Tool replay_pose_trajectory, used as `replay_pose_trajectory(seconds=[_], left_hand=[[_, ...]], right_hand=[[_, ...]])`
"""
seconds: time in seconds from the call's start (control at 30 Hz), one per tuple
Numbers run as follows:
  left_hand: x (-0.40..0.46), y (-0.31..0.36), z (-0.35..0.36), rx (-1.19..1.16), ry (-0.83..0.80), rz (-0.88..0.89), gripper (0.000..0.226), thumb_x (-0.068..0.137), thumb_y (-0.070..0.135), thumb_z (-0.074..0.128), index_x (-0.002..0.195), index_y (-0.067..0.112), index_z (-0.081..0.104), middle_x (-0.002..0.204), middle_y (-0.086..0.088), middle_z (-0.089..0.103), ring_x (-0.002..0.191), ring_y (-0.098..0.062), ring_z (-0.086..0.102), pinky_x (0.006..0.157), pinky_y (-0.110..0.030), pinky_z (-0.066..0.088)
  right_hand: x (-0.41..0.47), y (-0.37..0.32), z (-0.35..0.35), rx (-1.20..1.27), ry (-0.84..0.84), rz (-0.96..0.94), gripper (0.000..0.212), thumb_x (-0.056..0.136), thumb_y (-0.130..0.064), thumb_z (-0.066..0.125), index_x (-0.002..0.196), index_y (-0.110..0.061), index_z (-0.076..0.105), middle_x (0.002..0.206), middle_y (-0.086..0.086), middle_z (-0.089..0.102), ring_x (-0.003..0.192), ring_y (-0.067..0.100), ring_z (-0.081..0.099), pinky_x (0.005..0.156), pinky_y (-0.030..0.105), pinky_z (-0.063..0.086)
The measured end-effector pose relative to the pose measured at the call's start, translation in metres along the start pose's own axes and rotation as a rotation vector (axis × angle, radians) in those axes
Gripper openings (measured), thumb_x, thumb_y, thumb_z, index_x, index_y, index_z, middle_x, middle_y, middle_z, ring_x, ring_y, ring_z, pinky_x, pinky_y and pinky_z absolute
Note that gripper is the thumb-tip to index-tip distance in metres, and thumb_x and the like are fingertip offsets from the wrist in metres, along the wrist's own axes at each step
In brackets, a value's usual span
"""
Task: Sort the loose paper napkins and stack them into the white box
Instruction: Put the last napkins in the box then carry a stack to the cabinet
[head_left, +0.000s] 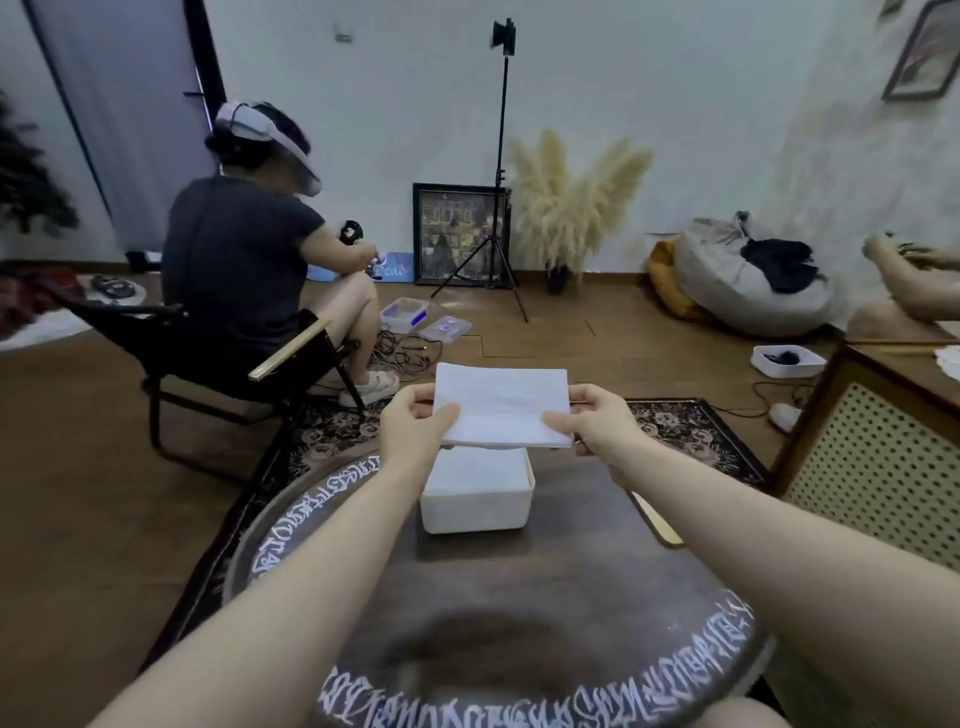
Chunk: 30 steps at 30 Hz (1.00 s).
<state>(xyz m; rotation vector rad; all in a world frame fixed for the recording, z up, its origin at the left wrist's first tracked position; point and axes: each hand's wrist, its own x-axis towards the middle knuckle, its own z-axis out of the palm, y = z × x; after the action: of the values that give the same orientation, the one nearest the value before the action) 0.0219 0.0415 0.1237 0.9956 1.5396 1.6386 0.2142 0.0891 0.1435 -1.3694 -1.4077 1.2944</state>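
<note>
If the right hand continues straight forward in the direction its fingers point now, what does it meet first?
The right hand already pinches the stack of napkins, its fingers pointing left toward the left hand gripping the opposite edge. Going straight on, it would probably slide across the napkins and meet that hand; depth is unclear.

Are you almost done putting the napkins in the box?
Partly. The white box already has napkins inside. Left hand and right hand grip a napkin stack above it, not yet in. No other loose napkins show on the table.
</note>
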Motion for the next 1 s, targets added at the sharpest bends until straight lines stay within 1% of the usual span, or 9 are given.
replay_pose_trajectory(seconds=[0.2, 0.33, 0.4, 0.47, 0.53, 0.6, 0.7, 0.83, 1.0], left_hand=[[0.03, -0.023, -0.02, 0.031, 0.04, -0.046, 0.02, 0.082, 0.002, 0.065, 0.1, 0.01, 0.061, 0.082, -0.007, 0.064, 0.072, -0.021, 0.06, 0.057, -0.029, 0.045], [0.048, -0.043, -0.022, 0.102, 0.06, -0.07, 0.016, 0.084, 0.004, 0.064, 0.098, 0.011, 0.062, 0.079, -0.003, 0.061, 0.067, -0.016, 0.056, 0.047, -0.021, 0.041], [0.055, -0.054, -0.02, 0.134, 0.064, -0.082, 0.014, 0.086, 0.004, 0.061, 0.097, 0.012, 0.059, 0.085, -0.004, 0.061, 0.071, -0.016, 0.057, 0.037, -0.014, 0.04], [0.063, -0.067, -0.016, 0.175, 0.066, -0.092, 0.013, 0.087, 0.002, 0.059, 0.096, 0.012, 0.058, 0.092, -0.007, 0.061, 0.081, -0.02, 0.059, 0.037, -0.011, 0.041], [0.071, -0.081, -0.011, 0.224, 0.057, -0.109, 0.014, 0.088, 0.003, 0.057, 0.09, 0.017, 0.057, 0.097, -0.011, 0.063, 0.086, -0.025, 0.061, 0.041, -0.016, 0.047], [0.077, -0.095, -0.008, 0.289, 0.044, -0.134, 0.016, 0.088, 0.006, 0.056, 0.085, 0.021, 0.056, 0.098, -0.012, 0.065, 0.081, -0.024, 0.062, 0.048, -0.026, 0.052], [0.084, -0.112, -0.007, 0.393, 0.047, -0.176, 0.011, 0.087, 0.013, 0.057, 0.093, 0.022, 0.06, 0.088, -0.003, 0.064, 0.069, -0.018, 0.062, 0.068, -0.035, 0.055], [0.085, -0.126, -0.007, 0.597, 0.02, -0.188, 0.019, 0.088, 0.022, 0.057, 0.107, 0.022, 0.061, 0.091, 0.004, 0.061, 0.093, -0.022, 0.061, 0.076, -0.03, 0.044], [0.081, -0.13, -0.004, 0.688, 0.019, -0.149, 0.023, 0.089, 0.021, 0.055, 0.112, 0.022, 0.059, 0.104, -0.001, 0.065, 0.103, -0.025, 0.058, 0.083, -0.034, 0.046]], right_hand=[[0.031, 0.014, 0.036, -0.035, 0.001, 0.044, 0.033, 0.084, 0.0, 0.068, 0.115, -0.003, 0.058, 0.083, 0.002, 0.061, 0.052, 0.012, 0.043, 0.041, 0.02, 0.031], [0.051, 0.022, 0.048, -0.059, 0.017, 0.053, 0.028, 0.085, 0.004, 0.066, 0.111, -0.004, 0.057, 0.092, 0.003, 0.061, 0.061, 0.01, 0.052, 0.037, 0.013, 0.037], [0.063, 0.03, 0.052, -0.097, 0.032, 0.044, 0.029, 0.083, 0.003, 0.068, 0.108, -0.005, 0.058, 0.1, 0.007, 0.064, 0.071, 0.014, 0.059, 0.049, 0.015, 0.046], [0.075, 0.039, 0.056, -0.156, 0.055, 0.035, 0.027, 0.079, 0.001, 0.071, 0.1, -0.01, 0.059, 0.106, 0.011, 0.066, 0.086, 0.023, 0.063, 0.076, 0.033, 0.055], [0.086, 0.049, 0.058, -0.212, 0.068, 0.049, 0.025, 0.077, 0.0, 0.073, 0.09, -0.015, 0.057, 0.101, 0.012, 0.066, 0.088, 0.026, 0.062, 0.086, 0.041, 0.052], [0.096, 0.06, 0.061, -0.25, 0.065, 0.074, 0.025, 0.078, -0.003, 0.073, 0.092, -0.014, 0.056, 0.095, 0.008, 0.064, 0.087, 0.025, 0.062, 0.084, 0.039, 0.051], [0.109, 0.078, 0.066, -0.29, 0.068, 0.1, 0.029, 0.077, -0.005, 0.074, 0.099, -0.013, 0.057, 0.104, 0.007, 0.065, 0.097, 0.026, 0.063, 0.089, 0.04, 0.052], [0.118, 0.099, 0.07, -0.373, 0.052, 0.133, 0.028, 0.077, -0.009, 0.073, 0.099, -0.014, 0.057, 0.102, 0.007, 0.064, 0.089, 0.024, 0.064, 0.08, 0.037, 0.053], [0.123, 0.111, 0.072, -0.449, 0.061, 0.148, 0.031, 0.079, -0.011, 0.071, 0.106, -0.018, 0.057, 0.085, -0.002, 0.057, 0.082, 0.022, 0.06, 0.08, 0.037, 0.05]])
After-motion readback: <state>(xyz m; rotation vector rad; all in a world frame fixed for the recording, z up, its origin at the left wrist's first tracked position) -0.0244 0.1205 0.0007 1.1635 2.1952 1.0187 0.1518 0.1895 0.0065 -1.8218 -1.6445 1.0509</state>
